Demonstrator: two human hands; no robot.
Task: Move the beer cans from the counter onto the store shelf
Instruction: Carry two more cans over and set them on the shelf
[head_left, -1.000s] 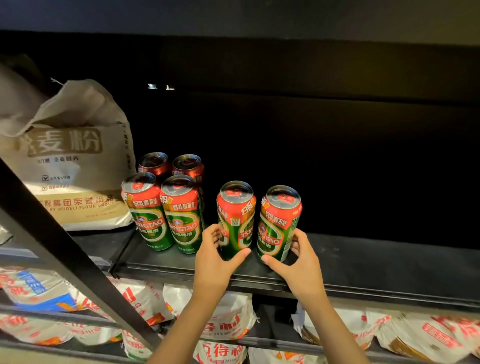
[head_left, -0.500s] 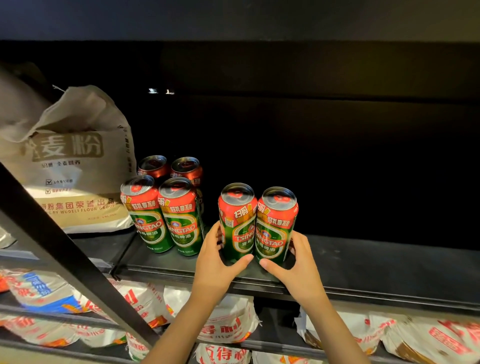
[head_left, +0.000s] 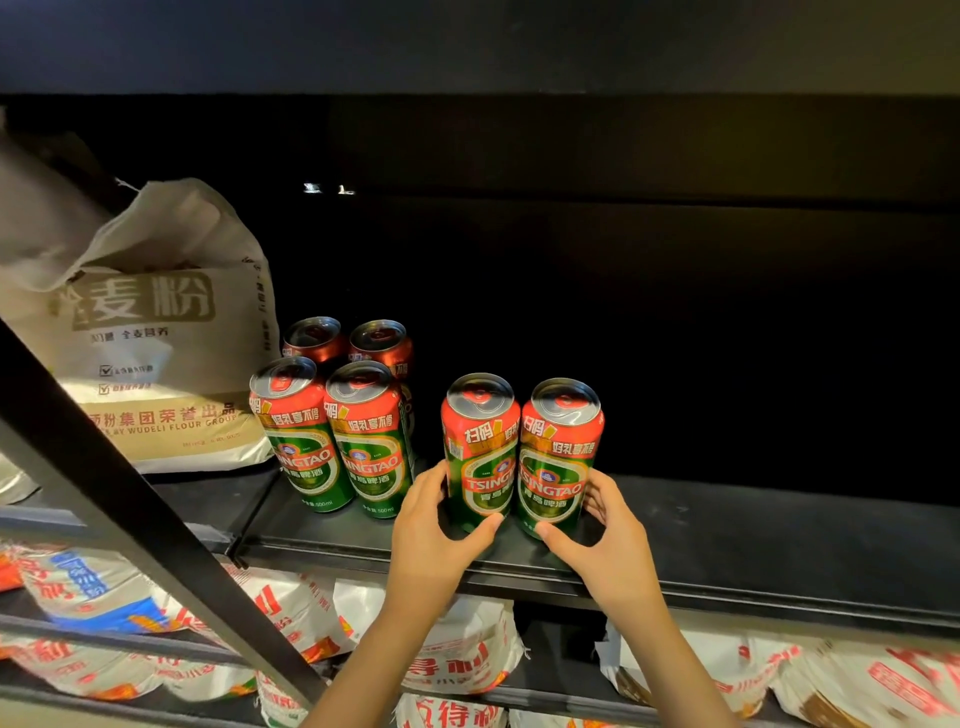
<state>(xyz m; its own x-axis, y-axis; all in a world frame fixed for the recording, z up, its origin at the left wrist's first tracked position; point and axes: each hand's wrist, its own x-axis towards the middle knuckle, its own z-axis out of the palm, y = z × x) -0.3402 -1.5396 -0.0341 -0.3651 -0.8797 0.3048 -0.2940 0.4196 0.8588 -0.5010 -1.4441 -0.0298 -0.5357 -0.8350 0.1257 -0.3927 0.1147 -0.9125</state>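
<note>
Gripping two upright cans (head_left: 517, 457) near the shelf (head_left: 779, 551) edge — hands (head_left: 524, 540) flanking.

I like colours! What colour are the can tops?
Silver, on the beer cans, head view.

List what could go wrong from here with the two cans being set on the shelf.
1. The left can and the right can stand near the shelf's front edge; a nudge as the left hand or right hand lets go might tip one off.
2. Both cans are tall and pressed side by side, so knocking one would likely topple the other.
3. Sliding them left could bump the four stocked cans that stand close by.
</note>
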